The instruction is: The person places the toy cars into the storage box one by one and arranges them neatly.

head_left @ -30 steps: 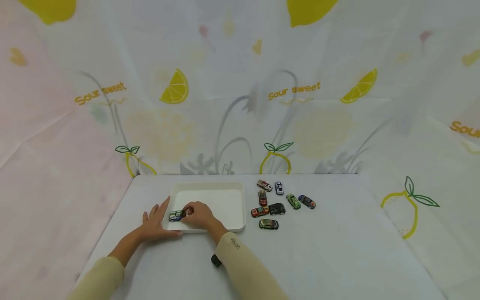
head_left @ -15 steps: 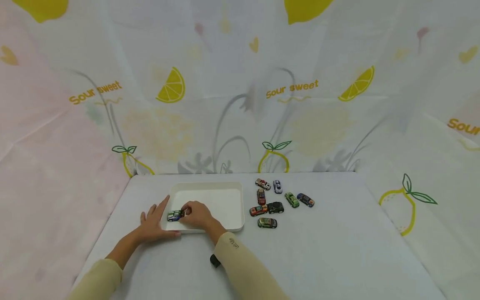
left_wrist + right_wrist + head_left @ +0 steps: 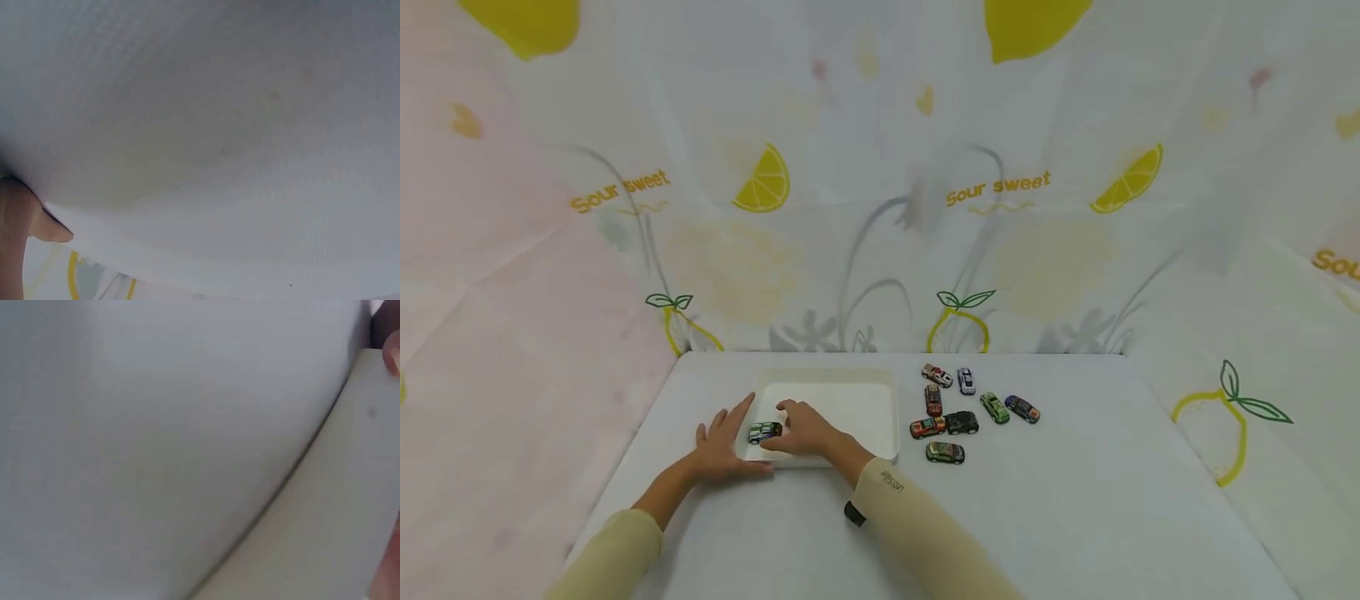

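Observation:
A shallow white tray (image 3: 850,417) lies on the table in the head view. In its front left corner sits at least one small toy car (image 3: 764,432), green, white and blue; how many stand together there cannot be told. My right hand (image 3: 808,431) reaches over the tray just right of it, thumb and forefinger spread apart. My left hand (image 3: 718,450) rests at the tray's left front corner, its fingers spread along the left side and its thumb along the front. The right wrist view shows the tray wall (image 3: 325,494) and a fingertip (image 3: 392,353).
To the right of the tray lie several toy cars, among them a black one (image 3: 962,422), a light green one (image 3: 995,407), a blue one (image 3: 1022,408) and a white one (image 3: 966,381). A lemon-printed cloth (image 3: 865,208) hangs behind the table (image 3: 1075,500).
My right thumb and forefinger have parted from the toy car in the tray's corner, and the hand has lifted slightly. My left hand keeps its place at the tray. The head view has shifted slightly.

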`<state>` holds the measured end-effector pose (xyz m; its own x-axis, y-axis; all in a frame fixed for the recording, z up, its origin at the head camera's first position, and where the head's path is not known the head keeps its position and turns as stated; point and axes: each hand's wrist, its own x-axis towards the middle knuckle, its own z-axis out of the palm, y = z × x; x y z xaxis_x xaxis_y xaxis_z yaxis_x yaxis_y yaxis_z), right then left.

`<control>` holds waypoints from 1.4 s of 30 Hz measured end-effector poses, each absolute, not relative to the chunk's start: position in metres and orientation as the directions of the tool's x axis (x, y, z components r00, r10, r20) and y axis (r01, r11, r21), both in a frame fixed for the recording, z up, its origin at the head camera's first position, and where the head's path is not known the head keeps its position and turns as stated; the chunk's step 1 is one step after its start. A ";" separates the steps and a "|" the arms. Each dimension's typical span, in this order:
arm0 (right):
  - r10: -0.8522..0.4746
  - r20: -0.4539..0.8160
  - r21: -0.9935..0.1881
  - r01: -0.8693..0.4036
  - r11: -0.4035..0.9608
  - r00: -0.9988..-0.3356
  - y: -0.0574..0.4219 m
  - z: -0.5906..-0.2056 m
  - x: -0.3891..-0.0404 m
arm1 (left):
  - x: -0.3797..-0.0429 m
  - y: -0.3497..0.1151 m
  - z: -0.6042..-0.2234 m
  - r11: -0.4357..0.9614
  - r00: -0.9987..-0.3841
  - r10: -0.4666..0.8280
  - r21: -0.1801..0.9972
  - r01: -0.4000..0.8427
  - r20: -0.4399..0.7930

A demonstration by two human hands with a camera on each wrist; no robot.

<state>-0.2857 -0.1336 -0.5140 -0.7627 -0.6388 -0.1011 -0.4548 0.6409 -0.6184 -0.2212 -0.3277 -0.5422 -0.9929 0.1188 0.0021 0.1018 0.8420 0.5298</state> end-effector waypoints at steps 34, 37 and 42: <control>-0.551 0.211 0.025 -0.560 0.828 -0.807 0.079 -0.475 -0.363 | -0.224 -0.326 -0.546 0.861 -0.994 0.103 0.503 0.078 -0.021; -0.552 0.208 0.004 -0.564 0.826 -0.807 0.090 -0.476 -0.359 | -0.224 -0.325 -0.544 0.860 -0.995 0.095 0.505 0.073 -0.019; -0.541 0.212 -0.036 -0.560 0.828 -0.814 0.110 -0.477 -0.350 | -0.224 -0.323 -0.543 0.864 -0.995 0.103 0.497 0.079 -0.021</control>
